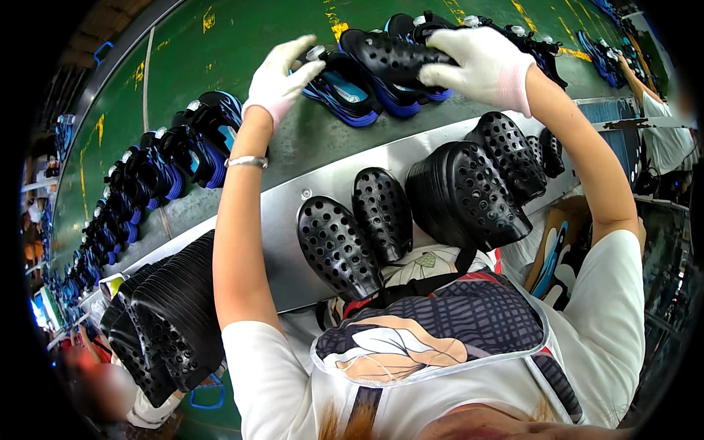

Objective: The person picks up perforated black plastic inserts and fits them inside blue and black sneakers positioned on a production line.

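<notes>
My right hand (pixel 480 67), in a white glove with a pink cuff, grips one end of a black perforated plastic shoe form (pixel 392 57) between thumb and fingers. The form lies over a black and blue sneaker (pixel 400 101), hiding much of it. To its left is another sneaker (pixel 345 88) with a light blue insole showing. My gloved left hand (pixel 282 79) is by that sneaker, its thumb and fingers apart around a small clear piece. Nearer me, loose forms (pixel 334 242) and a nested stack of forms (pixel 469 194) rest along a metal ledge (pixel 282 246).
A row of sneakers (pixel 158 172) curves away left on the green surface (pixel 183 66); more sneakers (pixel 528 44) stand to the right. Another stack of black forms (pixel 172 308) is at lower left. A box with insoles (pixel 554 253) sits by my right arm. Another person's arm (pixel 634 81) reaches in at far right.
</notes>
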`<state>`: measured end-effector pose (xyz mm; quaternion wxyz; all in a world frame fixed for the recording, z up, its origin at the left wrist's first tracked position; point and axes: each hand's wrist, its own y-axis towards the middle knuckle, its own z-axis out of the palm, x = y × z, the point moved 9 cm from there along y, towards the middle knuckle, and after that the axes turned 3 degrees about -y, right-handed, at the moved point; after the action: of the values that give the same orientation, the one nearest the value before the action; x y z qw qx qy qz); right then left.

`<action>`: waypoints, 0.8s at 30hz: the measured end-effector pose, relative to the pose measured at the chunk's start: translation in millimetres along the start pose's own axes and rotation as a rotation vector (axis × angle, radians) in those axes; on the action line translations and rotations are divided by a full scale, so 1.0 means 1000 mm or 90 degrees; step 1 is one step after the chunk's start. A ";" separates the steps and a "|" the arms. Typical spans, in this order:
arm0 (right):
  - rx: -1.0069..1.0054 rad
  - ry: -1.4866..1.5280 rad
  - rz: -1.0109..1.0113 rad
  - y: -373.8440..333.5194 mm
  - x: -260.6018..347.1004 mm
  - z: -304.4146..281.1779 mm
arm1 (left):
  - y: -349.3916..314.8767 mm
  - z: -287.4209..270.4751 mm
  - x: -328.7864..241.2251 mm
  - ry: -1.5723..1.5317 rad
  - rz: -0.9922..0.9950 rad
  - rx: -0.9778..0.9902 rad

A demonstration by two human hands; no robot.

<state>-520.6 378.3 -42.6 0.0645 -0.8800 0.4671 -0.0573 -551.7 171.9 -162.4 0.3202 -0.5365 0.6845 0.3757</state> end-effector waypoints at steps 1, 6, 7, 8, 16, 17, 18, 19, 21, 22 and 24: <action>0.043 -0.013 0.014 0.000 -0.002 0.010 | 0.004 0.005 0.005 -0.084 -0.009 -0.009; 0.079 -0.008 0.002 0.002 0.005 0.026 | 0.018 0.010 0.012 -0.099 -0.128 0.004; 0.081 -0.009 0.002 0.004 0.006 0.027 | 0.021 0.010 0.005 -0.034 -0.035 -0.004; 0.091 -0.013 0.003 0.006 0.007 0.028 | 0.022 0.011 0.000 0.030 0.058 -0.013; 0.122 -0.028 -0.028 0.020 0.016 0.040 | 0.015 0.014 0.049 -0.165 -0.257 0.013; 0.127 -0.027 -0.030 0.021 0.019 0.039 | 0.016 0.014 0.050 -0.164 -0.256 0.015; 0.141 -0.032 -0.029 0.023 0.022 0.040 | 0.017 0.014 0.050 -0.165 -0.256 0.017; 0.154 -0.036 -0.029 0.024 0.025 0.039 | 0.016 0.014 0.050 -0.165 -0.257 0.018; 0.179 -0.054 -0.023 0.025 0.028 0.038 | 0.014 0.015 0.053 -0.190 -0.263 0.014; 0.190 -0.068 -0.018 0.025 0.029 0.037 | 0.013 0.014 0.054 -0.203 -0.265 0.011; 0.197 -0.084 -0.014 0.025 0.029 0.035 | 0.008 0.012 0.053 -0.192 -0.270 0.017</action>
<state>-518.6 342.4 -80.4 0.2290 -0.8664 0.4379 -0.0715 -570.5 157.0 -211.6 0.4970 -0.6018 0.5062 0.3670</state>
